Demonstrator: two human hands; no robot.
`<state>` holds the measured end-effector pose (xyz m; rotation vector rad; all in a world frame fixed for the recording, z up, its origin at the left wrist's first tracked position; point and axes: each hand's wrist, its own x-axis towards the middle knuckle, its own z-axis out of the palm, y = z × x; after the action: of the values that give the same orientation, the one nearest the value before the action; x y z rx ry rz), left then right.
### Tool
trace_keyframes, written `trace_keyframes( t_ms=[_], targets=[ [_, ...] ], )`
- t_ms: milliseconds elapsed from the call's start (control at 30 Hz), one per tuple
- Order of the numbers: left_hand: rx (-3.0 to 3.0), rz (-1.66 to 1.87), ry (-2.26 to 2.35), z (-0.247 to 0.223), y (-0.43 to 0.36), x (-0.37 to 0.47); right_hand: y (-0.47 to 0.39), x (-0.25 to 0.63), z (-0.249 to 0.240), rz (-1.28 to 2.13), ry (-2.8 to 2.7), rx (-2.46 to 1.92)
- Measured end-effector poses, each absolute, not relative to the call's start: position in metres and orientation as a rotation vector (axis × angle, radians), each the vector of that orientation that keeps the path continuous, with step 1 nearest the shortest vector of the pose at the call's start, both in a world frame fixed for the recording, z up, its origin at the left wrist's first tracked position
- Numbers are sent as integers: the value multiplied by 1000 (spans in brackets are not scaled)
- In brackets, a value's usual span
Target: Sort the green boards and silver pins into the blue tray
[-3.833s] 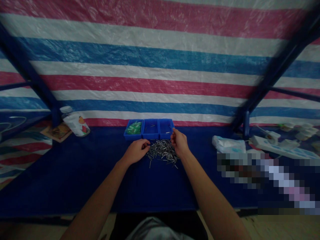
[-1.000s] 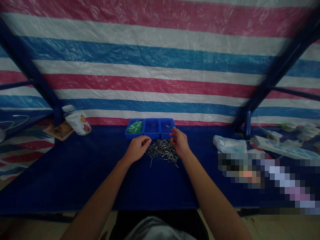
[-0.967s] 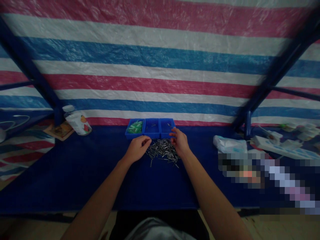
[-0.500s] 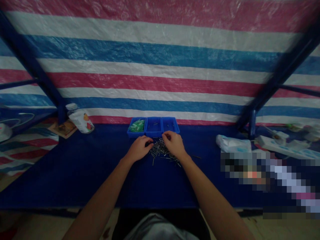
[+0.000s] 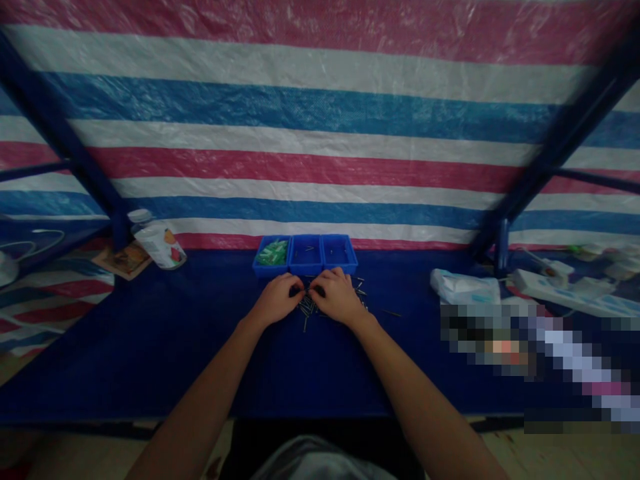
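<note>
Reaching to the pile of metal pins (image 5: 307, 307) on the blue counter (image 5: 310, 373) with left hand (image 5: 277, 298) and right hand (image 5: 340, 297) close together, fingers curled; impossible to tell either grip as apart, together or clamped on a pin. Facing three blue bins (image 5: 306, 268), with green pieces (image 5: 273, 253) in the leftmost.

My view is dim, with a soft sheen on the striped sheet (image 5: 320, 113) and no lamp in sight. Wide-angle stretch bends the outer edges, the blue table (image 5: 175, 360) sinks into darkness, fine detail looks soft, and blocky pixels mask the lower right.
</note>
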<state>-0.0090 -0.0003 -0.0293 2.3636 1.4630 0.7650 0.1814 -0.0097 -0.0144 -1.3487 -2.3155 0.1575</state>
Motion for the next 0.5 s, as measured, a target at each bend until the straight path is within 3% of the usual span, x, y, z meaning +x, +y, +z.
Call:
trace_keyframes(
  t_ms=[500],
  targets=[
    [2358, 730, 1410, -30, 0, -7, -12, 177, -22, 15, -2391, -1339]
  ],
)
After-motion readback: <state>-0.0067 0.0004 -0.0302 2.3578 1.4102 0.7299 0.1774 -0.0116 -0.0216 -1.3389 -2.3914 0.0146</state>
